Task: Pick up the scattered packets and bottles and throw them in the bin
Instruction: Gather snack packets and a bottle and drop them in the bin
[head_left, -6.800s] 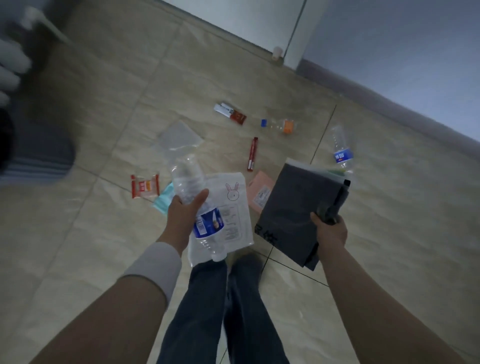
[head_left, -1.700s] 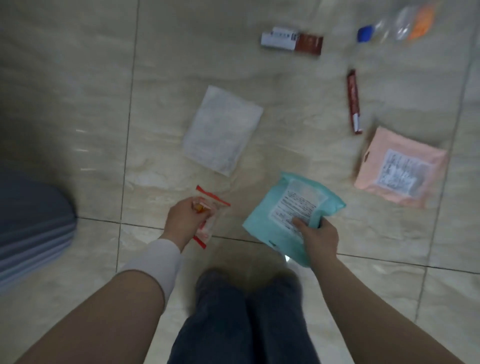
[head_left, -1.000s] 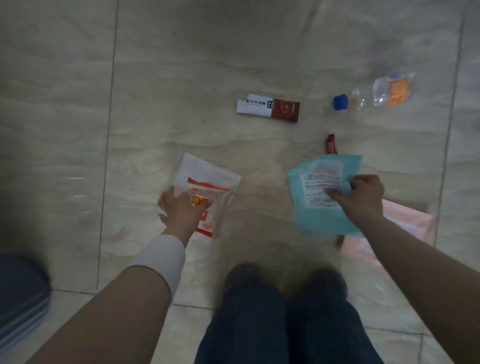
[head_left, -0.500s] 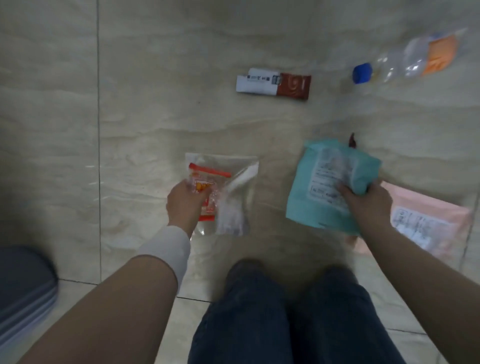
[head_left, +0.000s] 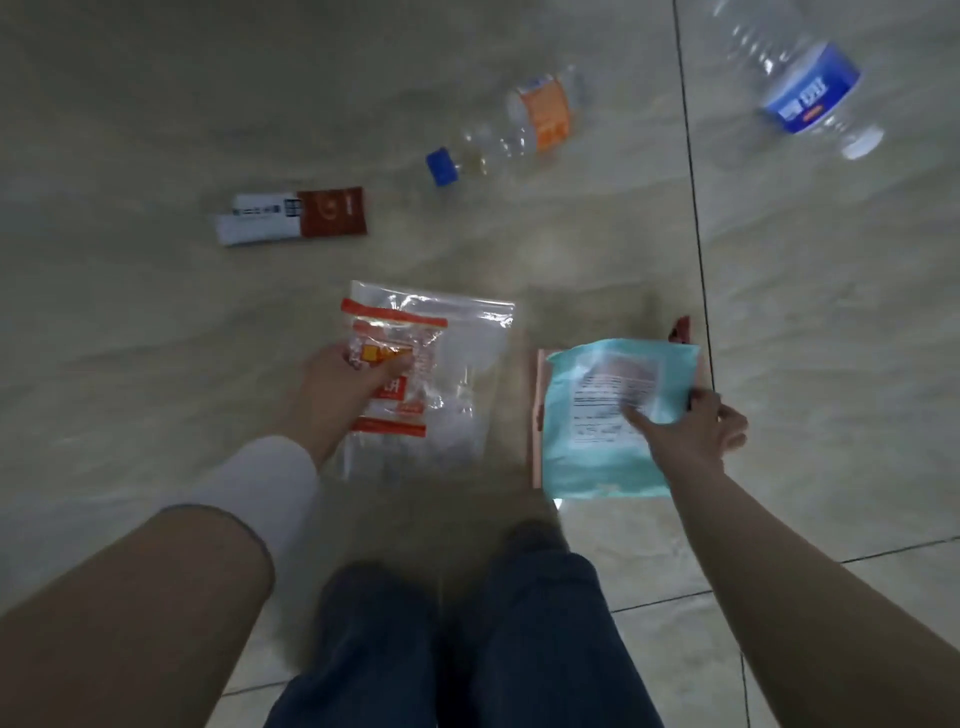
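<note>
Now the pink packet (head_left: 536, 415) should be pinched under the teal packet (head_left: 608, 415) gripped by the right hand (head_left: 685, 431); the clear bag (head_left: 457, 374) is kept clamped by the left hand (head_left: 337, 384).

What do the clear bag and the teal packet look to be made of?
Clear bag: thin glossy plastic film, see-through and crinkled, with glare streaks. Teal packet: probably soft matte plastic or foil laminate, opaque, with a printed white label; the blur leaves it open.
</note>
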